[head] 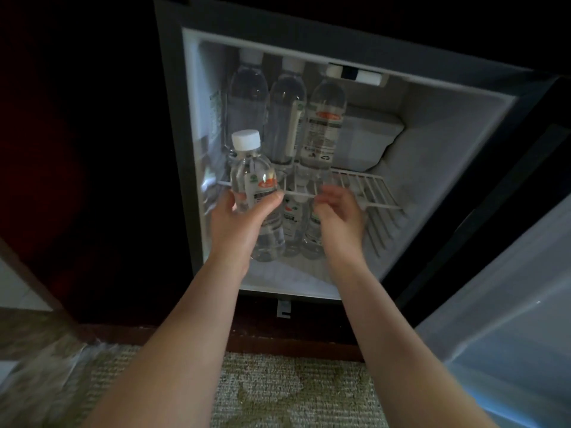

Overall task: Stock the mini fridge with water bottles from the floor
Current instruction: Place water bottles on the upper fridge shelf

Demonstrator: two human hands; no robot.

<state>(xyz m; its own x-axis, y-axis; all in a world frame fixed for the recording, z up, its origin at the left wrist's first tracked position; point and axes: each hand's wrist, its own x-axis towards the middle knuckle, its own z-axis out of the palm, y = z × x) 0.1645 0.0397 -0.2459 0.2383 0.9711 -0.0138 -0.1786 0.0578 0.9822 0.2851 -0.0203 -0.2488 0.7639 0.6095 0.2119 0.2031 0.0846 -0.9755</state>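
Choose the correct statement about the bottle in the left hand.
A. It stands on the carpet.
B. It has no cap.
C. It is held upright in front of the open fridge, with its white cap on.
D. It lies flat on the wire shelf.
C: the left hand grips the bottle upright by its middle, before the fridge opening, and the white cap is on top.

My one head-worn camera looks forward and down, close to the open mini fridge [309, 180], with my forearms reaching in from the lower edge.
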